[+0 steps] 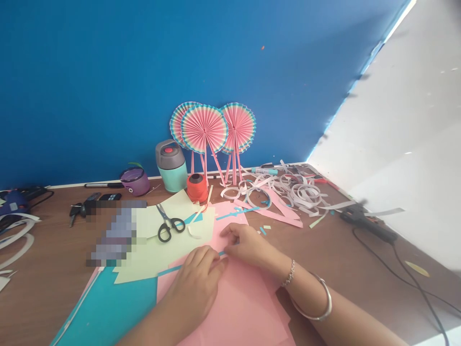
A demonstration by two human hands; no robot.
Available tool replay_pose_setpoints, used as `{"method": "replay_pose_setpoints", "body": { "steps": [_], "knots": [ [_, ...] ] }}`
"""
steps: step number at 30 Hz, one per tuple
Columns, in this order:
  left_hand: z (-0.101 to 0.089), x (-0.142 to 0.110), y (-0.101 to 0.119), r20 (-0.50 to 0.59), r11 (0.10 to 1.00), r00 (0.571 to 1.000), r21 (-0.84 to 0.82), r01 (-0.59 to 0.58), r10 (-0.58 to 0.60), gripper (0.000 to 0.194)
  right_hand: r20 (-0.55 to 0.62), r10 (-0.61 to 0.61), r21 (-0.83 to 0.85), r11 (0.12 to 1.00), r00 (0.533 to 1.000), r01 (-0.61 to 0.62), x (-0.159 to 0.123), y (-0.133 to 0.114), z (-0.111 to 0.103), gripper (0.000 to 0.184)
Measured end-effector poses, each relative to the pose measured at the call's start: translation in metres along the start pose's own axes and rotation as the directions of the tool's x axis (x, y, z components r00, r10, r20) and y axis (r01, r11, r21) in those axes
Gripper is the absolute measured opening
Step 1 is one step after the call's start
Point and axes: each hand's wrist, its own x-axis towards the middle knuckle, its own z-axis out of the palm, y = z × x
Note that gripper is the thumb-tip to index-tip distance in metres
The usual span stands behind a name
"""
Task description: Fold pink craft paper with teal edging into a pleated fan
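Observation:
A pink paper sheet (237,298) lies in front of me, with a narrow blue paper strip (173,270) along its far edge. My left hand (198,278) rests flat on the sheet, its fingers over the strip and covering part of it. At the strip's right end is my right hand (248,244), its thumb tip close to the strip. The right index finger is bent and stands apart from the thumb. Beyond the hands, black-handled scissors (169,225) lie on pale yellow sheets (144,262). A blue sheet (111,302) shows underneath at the left.
Pink pleated paper fans (204,129) lean on the blue wall. Before them stand an orange thread spool (197,189), a turquoise flask (172,168) and a purple cup (135,181). Curled paper scraps (302,192) pile up at back right. A glue gun (367,223) with its cord lies right.

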Motion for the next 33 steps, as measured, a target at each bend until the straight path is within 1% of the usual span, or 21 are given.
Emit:
{"method": "replay_pose_setpoints", "body": {
  "steps": [4, 7, 13, 17, 25, 33],
  "knots": [
    [0.0004, -0.0012, 0.0001, -0.007, 1.0, 1.0, 0.01, -0.004, 0.004, 0.044, 0.047, 0.05, 0.106, 0.993, 0.998, -0.055, 0.0025, -0.0004, -0.002, 0.035],
    [0.0002, -0.0022, 0.0003, -0.011, 1.0, 1.0, 0.02, -0.007, 0.008, 0.044, 0.063, 0.082, 0.145, 0.985, 0.995, -0.091, 0.0039, -0.0017, -0.004, 0.036],
    [0.0, -0.0024, 0.0004, -0.021, 0.999, 1.0, 0.035, -0.011, 0.012, 0.043, 0.042, 0.056, 0.086, 0.994, 0.998, -0.06, 0.0052, 0.0036, 0.0003, 0.037],
    [-0.0001, -0.0018, 0.0001, -0.016, 0.999, 1.0, 0.047, -0.009, 0.01, 0.044, 0.034, 0.059, 0.055, 0.997, 0.998, -0.061, 0.0054, 0.0043, 0.0022, 0.038],
    [0.0009, -0.0022, -0.0005, -0.033, 0.998, 0.999, 0.062, -0.019, 0.022, 0.045, 0.057, 0.058, 0.057, 0.996, 0.997, -0.062, 0.0054, 0.0023, 0.0, 0.039],
    [-0.0001, -0.0014, 0.0002, -0.04, 0.998, 0.999, 0.054, -0.021, 0.023, 0.045, 0.05, 0.056, 0.044, 0.997, 0.997, -0.059, 0.0059, 0.0023, 0.001, 0.041]
  ]
}}
